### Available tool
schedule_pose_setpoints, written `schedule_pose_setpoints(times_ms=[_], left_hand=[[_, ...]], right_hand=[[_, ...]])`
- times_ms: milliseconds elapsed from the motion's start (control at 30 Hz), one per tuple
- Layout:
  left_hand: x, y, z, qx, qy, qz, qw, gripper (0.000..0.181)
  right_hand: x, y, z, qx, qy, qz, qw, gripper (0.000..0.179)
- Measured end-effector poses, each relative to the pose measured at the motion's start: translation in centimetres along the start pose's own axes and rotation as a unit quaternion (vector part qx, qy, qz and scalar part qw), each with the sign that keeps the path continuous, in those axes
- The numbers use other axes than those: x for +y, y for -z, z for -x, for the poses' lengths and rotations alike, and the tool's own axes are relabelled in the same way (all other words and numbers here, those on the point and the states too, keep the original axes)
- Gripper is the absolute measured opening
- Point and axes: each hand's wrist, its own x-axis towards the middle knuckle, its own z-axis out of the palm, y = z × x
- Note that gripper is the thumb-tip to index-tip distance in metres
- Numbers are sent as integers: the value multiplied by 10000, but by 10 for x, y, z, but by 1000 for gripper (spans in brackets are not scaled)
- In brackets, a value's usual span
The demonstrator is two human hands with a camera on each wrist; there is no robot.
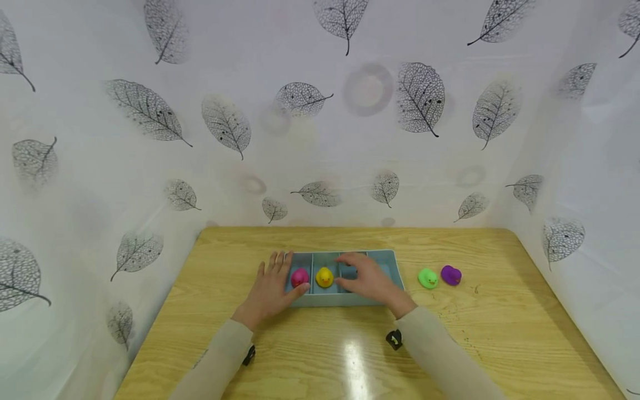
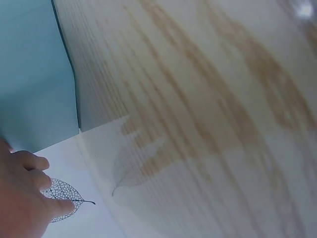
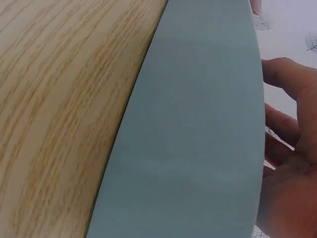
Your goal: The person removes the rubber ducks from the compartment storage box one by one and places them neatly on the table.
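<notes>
A light blue divided box [image 1: 330,300] lies in the middle of the table. In its leftmost compartment sits a pink toy duck [image 1: 299,277], and a yellow toy duck [image 1: 324,277] sits in the compartment beside it. My left hand [image 1: 270,291] rests at the box's left end, fingers spread, thumb over the front rim by the pink duck. Over the compartments right of the yellow duck is my right hand [image 1: 367,279]; its thumb and forefinger are apart, tips close to that duck. A darker blue patch shows between them; whether it is an object I cannot tell.
To the right of the box, a green toy duck [image 1: 428,278] and a purple toy duck [image 1: 451,275] lie on the wooden table [image 1: 310,344]. A white leaf-patterned sheet [image 1: 320,155] hangs behind the table and along both sides.
</notes>
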Motion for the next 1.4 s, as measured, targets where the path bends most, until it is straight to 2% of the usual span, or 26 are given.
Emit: schedule_pose_setpoints(times_ms=[267, 467, 1000, 1400], left_hand=[[-3, -4, -2, -21, 9, -3, 10000, 100], [-1, -3, -1, -25, 38, 119, 9999, 101], [-3, -5, -2, -2, -9, 97, 10000, 99], [-4, -7, -3, 64, -34, 82, 9999, 100]], right_hand=[[-1, -6, -6, -153, -192, -80, 9997, 52], [-1, -12, -12, -416, -227, -52, 9989, 56], [-5, -19, -25, -772, -177, 740, 9941, 61], [-11, -27, -36, -883, -392, 1193, 9882, 61]])
